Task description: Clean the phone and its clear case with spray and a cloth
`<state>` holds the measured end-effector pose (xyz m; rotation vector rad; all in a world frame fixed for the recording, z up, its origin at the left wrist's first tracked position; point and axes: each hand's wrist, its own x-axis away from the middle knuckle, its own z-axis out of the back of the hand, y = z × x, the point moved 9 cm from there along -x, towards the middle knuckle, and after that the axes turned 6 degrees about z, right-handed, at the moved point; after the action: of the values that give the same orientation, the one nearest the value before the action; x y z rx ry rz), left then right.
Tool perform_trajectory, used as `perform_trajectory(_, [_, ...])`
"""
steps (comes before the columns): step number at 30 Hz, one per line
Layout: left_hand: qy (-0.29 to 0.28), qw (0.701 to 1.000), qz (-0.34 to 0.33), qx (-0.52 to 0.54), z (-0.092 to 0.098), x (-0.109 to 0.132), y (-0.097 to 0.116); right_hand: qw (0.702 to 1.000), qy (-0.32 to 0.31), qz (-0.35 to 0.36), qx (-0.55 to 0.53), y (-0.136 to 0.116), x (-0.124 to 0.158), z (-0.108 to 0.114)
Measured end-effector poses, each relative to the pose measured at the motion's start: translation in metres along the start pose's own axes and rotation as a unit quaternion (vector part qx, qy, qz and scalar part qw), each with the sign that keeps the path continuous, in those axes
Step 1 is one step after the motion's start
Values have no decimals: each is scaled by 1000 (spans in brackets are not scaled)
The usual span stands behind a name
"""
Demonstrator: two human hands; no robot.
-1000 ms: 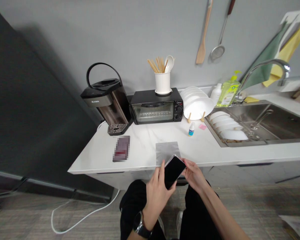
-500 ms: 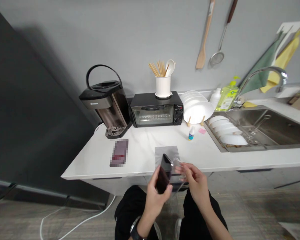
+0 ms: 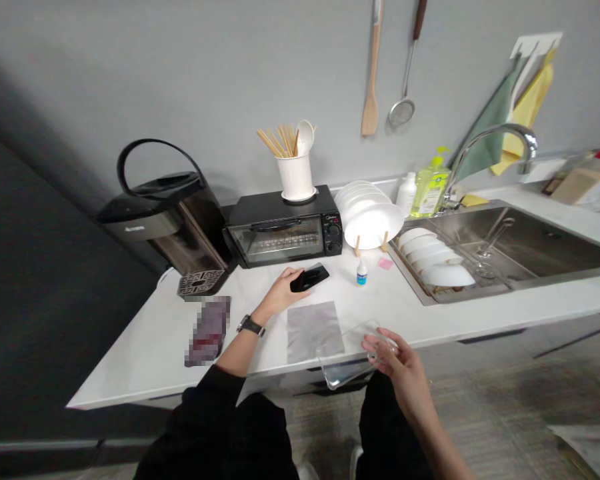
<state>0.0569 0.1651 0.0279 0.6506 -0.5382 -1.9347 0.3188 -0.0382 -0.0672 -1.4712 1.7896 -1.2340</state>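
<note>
My left hand (image 3: 283, 291) grips the near left end of a black smartphone (image 3: 311, 277), which is at the countertop in front of the toaster oven. In my right hand (image 3: 394, 360) is a clear phone case (image 3: 347, 357), pinched at its right side and held over the counter's front edge. Between the two hands a grey cloth (image 3: 314, 330) lies flat. A small white bottle with a blue label (image 3: 362, 273) stands upright to the right of the phone, and a pink piece (image 3: 385, 264) lies just beyond it.
A water dispenser (image 3: 170, 227) and a toaster oven (image 3: 285, 233) stand at the back. A blurred-out purple item (image 3: 209, 330) lies on the left. White plates (image 3: 373, 223) stand in a rack beside the sink (image 3: 555, 260); bowls (image 3: 445, 273) sit inside the sink.
My left hand has carried the phone forward and away from the clear case to the countertop. My right hand keeps the case, now apart from the phone. The view has shifted right.
</note>
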Motion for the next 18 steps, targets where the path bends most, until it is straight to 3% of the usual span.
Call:
perform_trajectory(4, [-29,999,-24,-26,-26,-20,-24,1000,15,-2,-12,-3,1,3])
perform_trajectory(7, [-26,999,-16,-32,-30,-24,-33,1000,20,2,-16,-5,1,4])
perform_trajectory(10, [-21,999,-8,-39,-25,-18,-28,1000,11,8,-20,-4,0,-2])
perform_trajectory(13, [-12,999,1,-37,-14,17,-3,1000,-1,15,-25,-3,-1,-14])
perform_trajectory(17, [-86,995,-45,9,-22,107,56,999,-20,31,-27,6,-4,-44])
perform_trajectory(18, [-72,997,-30,-13,-21,127,63,999,-33,36,-23,10,-4,-56])
